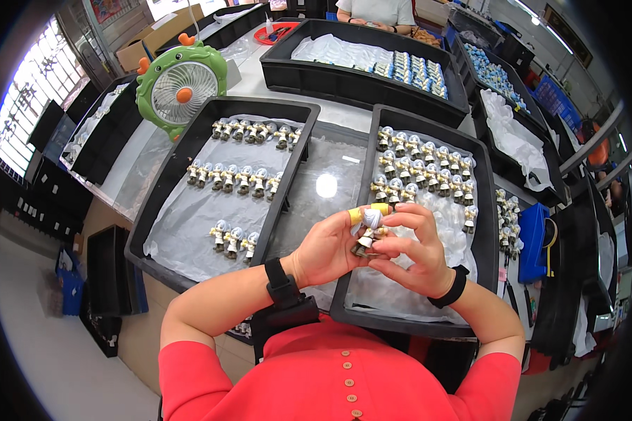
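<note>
Head view shows both hands up in front of the chest, above the near edge of the right tray. The fingers of the right hand curl around a small figurine from the right side, and the left hand pinches it from the left, thumb in a yellow finger cot pressed at the pale rounded head. So both sets of fingers are closed on the same little figure, not spread. Judging by size, it looks light and hard, probably moulded plastic or resin, with thin bits sticking out that could snap or scuff, so I'd hold it by the body or base rather than the head or limbs. The surface looks glossy, maybe a bit slippery, which would explain the cot. Outward from there: the right tray holds rows of matching figurines on a clear plastic sheet, the left tray holds fewer figurines, spaced out in three rows. A green desk fan sits further back on the table, more black trays behind it, and another person sits at the far side.
</note>
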Action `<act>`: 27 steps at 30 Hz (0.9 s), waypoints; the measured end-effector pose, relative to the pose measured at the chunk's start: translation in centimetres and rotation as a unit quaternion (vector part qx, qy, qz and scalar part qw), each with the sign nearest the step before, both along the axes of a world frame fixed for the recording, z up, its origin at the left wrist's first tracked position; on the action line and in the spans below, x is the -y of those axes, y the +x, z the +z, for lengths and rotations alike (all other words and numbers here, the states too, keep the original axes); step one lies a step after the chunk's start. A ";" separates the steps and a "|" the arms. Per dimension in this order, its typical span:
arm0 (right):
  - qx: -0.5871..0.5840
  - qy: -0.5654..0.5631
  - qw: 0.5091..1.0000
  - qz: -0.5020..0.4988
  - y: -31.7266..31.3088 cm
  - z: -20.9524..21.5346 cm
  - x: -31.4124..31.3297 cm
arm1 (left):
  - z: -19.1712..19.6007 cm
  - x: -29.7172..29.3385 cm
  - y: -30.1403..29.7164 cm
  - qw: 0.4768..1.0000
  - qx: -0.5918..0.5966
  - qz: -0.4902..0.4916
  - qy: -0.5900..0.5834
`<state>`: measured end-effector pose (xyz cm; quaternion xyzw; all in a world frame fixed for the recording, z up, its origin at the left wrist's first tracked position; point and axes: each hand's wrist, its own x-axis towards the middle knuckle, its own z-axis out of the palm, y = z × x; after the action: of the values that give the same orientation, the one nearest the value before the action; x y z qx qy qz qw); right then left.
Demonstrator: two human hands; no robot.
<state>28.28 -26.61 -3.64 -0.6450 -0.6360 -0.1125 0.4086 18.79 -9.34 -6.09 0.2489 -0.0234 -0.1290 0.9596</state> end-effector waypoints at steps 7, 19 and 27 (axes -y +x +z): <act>0.101 0.019 0.995 -0.001 -0.3 -0.3 -0.2 | 1.0 0.6 -0.1 0.999 0.015 0.016 0.027; 0.107 0.026 0.994 -0.016 -0.2 -0.2 0.2 | 0.7 0.9 -0.4 1.000 -0.012 0.009 0.017; -0.049 -0.017 0.996 -0.070 2.3 3.9 3.6 | 0.9 0.1 -0.7 0.989 -0.004 0.058 0.133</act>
<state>30.55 -30.20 0.22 -0.6995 -0.5704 -0.0987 0.4191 18.04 -9.46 -5.15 0.3749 0.0120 -0.0762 0.9238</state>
